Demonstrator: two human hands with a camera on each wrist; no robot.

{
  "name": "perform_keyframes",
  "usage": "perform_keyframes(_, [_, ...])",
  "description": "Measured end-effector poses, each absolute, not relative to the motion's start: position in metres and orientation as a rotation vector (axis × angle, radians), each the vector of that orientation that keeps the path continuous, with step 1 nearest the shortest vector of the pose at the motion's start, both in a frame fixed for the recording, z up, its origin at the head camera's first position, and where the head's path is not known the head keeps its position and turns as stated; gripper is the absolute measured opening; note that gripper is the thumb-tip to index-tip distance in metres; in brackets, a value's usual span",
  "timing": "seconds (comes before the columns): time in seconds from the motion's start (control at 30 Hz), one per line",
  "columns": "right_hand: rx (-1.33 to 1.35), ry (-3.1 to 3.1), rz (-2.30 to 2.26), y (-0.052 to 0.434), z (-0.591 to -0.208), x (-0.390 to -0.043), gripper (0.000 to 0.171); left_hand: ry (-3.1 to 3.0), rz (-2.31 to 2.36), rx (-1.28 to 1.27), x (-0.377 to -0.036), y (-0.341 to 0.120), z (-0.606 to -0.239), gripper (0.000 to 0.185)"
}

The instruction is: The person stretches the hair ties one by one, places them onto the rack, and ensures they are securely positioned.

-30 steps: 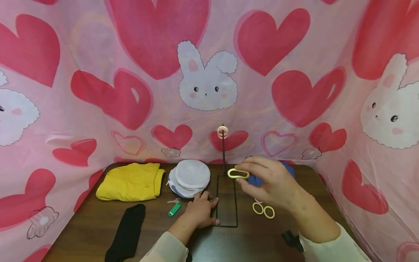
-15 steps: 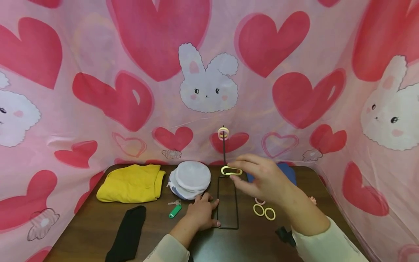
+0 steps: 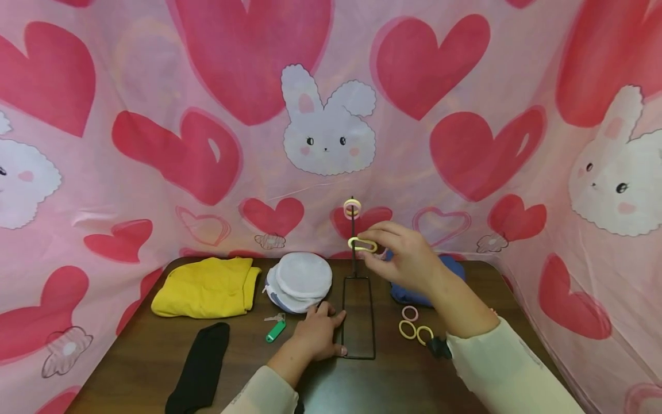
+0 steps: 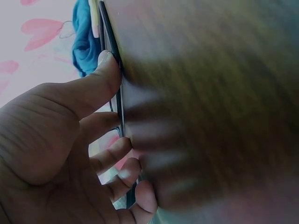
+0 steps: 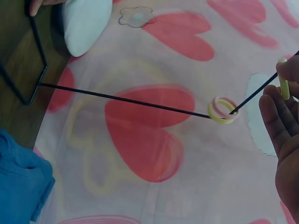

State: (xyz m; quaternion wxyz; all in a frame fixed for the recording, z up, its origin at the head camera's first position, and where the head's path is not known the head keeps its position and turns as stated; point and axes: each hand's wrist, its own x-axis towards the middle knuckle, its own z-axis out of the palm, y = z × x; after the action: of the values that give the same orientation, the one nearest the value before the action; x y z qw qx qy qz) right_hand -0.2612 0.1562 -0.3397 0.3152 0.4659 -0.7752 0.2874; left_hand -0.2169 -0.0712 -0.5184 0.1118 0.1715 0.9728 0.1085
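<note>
My right hand (image 3: 408,253) pinches a yellow hair tie (image 5: 284,84), squeezed into a long oval, between thumb and fingers. In the head view the tie overlaps the upright of a black wire stand (image 3: 354,264); the right wrist view has it at the stand's outstretched arm. Further along that arm hang a pink and a yellow hair tie (image 5: 217,116). My left hand (image 3: 318,333) rests at the left side of the stand's rectangular base, thumb on the wire and fingertips down on the table. A pink hair tie (image 3: 410,307) and two yellow ones lie right of the base.
Left of the stand lie a folded yellow cloth (image 3: 207,287), a black sock (image 3: 201,365), a white round fabric pouch (image 3: 304,276) and a key with a green tag (image 3: 276,331). A blue cloth (image 3: 455,267) and a small dark object (image 3: 439,348) are at the right.
My right hand has moved left and up with the yellow hair tie, from beside the stand to its upright. My left hand stays at the base.
</note>
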Motion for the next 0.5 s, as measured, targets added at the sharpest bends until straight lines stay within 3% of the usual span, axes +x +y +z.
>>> perform_keyframes(0.5, [1.007,-2.023,0.763,0.144,-0.349,-0.312,0.028,2.846,0.33,0.511,-0.219,-0.072,-0.521,0.086])
